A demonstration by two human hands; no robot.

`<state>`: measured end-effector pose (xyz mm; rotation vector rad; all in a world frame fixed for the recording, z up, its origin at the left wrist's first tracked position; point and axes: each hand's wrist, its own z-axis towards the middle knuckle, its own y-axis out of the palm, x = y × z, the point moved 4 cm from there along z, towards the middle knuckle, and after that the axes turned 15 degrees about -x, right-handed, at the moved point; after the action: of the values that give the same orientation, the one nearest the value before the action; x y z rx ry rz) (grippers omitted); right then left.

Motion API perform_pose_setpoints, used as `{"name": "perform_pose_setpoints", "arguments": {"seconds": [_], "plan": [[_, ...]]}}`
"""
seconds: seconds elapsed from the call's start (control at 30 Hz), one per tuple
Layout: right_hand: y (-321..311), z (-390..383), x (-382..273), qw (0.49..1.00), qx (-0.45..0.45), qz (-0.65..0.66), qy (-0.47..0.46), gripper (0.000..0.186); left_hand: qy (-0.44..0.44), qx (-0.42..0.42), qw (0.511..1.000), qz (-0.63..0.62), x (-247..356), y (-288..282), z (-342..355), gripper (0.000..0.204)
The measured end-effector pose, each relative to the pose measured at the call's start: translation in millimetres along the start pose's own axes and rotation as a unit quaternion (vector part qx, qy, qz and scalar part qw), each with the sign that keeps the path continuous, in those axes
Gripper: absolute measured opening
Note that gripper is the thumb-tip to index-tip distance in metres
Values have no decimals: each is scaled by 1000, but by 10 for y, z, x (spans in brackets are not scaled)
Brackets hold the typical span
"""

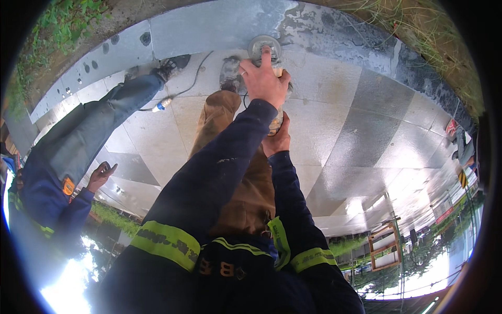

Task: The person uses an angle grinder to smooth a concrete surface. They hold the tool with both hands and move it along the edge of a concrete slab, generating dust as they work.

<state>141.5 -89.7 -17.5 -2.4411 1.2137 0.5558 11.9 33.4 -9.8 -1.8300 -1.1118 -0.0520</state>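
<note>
Both of my hands are closed on an angle grinder with a dusty, yellowish body. My left hand grips its front part, the index finger stretched along the top toward the round grey head. Behind it, my right hand wraps the rear of the body. The grinder's head is at the near edge of a grey stone kerb; whether the disc touches the stone is hidden. Wet, pale patches mark the kerb right of the head. My dusty shoe stands just left of the grinder.
Light and dark paving slabs look wet and shiny. A cable with a blue and white connector lies left of my leg. A co-worker in jeans stands at the left, one hand hanging free. Grass borders the kerb's far side.
</note>
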Motion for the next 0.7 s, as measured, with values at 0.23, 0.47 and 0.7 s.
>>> {"name": "perform_pose_setpoints", "arguments": {"seconds": [0.23, 0.47, 0.7], "plan": [[-29, -4, 14, 1000, 24, 9, -18, 96, 3, -27, 999, 39, 40, 67, 5, 77], [-10, -46, -18, 999, 18, -24, -13, 94, -11, -13, 999, 32, 5, 69, -40, 76], [32, -4, 24, 999, -5, 30, 17, 95, 18, 17, 999, 35, -7, 40, -24, 75]]}}
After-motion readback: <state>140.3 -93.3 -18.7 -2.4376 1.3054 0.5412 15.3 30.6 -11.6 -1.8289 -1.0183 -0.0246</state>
